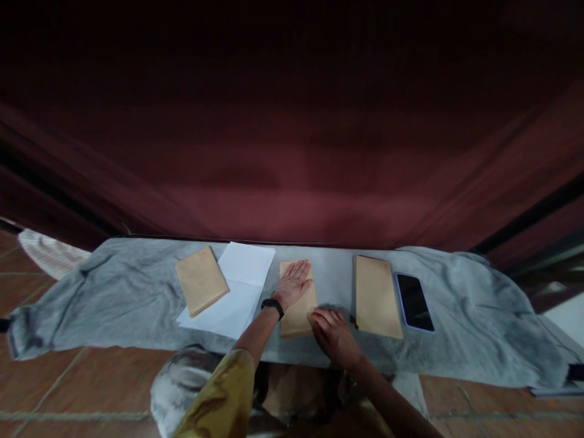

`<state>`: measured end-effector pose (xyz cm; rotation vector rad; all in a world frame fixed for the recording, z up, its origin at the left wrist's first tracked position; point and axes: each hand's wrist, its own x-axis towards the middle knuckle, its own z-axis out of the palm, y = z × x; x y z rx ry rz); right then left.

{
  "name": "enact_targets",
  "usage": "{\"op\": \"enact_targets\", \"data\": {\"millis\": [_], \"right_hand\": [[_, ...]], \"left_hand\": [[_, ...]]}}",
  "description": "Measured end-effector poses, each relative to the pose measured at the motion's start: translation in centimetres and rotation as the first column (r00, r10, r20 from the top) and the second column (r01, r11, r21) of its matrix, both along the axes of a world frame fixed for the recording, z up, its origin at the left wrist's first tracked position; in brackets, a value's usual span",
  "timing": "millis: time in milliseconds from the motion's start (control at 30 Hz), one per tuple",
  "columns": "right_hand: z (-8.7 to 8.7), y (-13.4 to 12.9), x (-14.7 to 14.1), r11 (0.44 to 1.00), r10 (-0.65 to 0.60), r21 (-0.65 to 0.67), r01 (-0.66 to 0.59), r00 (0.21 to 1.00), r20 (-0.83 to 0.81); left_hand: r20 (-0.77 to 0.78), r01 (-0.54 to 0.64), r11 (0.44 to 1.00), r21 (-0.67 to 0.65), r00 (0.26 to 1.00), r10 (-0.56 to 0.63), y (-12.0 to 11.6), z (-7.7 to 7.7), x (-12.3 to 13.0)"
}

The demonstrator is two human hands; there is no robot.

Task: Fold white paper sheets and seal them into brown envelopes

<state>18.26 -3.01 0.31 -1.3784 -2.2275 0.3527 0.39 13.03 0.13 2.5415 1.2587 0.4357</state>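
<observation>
A brown paper envelope lies in front of me on the grey cloth. My left hand rests flat across its upper half, fingers stretched out, with a dark band at the wrist. Curled at the envelope's lower right edge, my right hand has its fingers closed on that edge; the thumb side is partly hidden. To the left, a stack of brown envelopes lies tilted, partly covering white paper sheets with a fold line. Another pile of brown envelopes lies to the right of my right hand.
A phone with a dark screen and pale purple case lies beside the right pile. The grey cloth covers a long, narrow surface and is wrinkled at both ends. Behind it rises a dark red panel. Tiled floor shows below.
</observation>
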Motion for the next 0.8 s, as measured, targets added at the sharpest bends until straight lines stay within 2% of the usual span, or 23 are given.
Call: {"op": "enact_targets", "data": {"millis": [200, 367, 467, 533, 633, 700, 800], "right_hand": [[-0.5, 0.3, 0.0, 1.0, -0.004, -0.003, 0.004, 0.999, 0.041], [-1.4, 0.2, 0.0, 1.0, -0.018, 0.011, 0.017, 0.999, 0.045], [-1.9, 0.1, 0.2, 1.0, -0.019, 0.008, 0.019, 1.0, -0.003], [-2.2, 0.3, 0.5, 0.998, -0.065, 0.017, 0.066, 0.996, -0.062], [-2.4, 1.8, 0.7, 0.992, -0.114, 0.04, 0.12, 0.985, -0.13], [-2.2, 3.5, 0.2, 0.998, -0.043, 0.05, 0.049, 0.994, -0.104], [-1.9, 6.6, -1.2, 0.993, 0.102, 0.054, -0.105, 0.993, 0.056]], "left_hand": [[-0.121, 0.091, 0.995, 0.049, 0.989, -0.084, -2.2, -1.4, -0.3], [-0.129, 0.13, 0.986, 0.106, 0.985, -0.116, -4.4, -1.8, -0.7], [-0.129, 0.14, 0.985, 0.105, 0.984, -0.126, -5.9, -1.8, -1.1], [-0.128, 0.158, 0.982, 0.103, 0.981, -0.145, -7.2, -1.8, -1.5], [-0.129, 0.189, 0.978, 0.088, 0.976, -0.177, -9.6, -1.7, -2.4], [-0.133, 0.199, 0.977, 0.072, 0.973, -0.188, -11.3, -1.6, -3.1], [-0.118, 0.191, 0.98, 0.058, 0.976, -0.183, -13.2, -1.2, -4.1]]}}
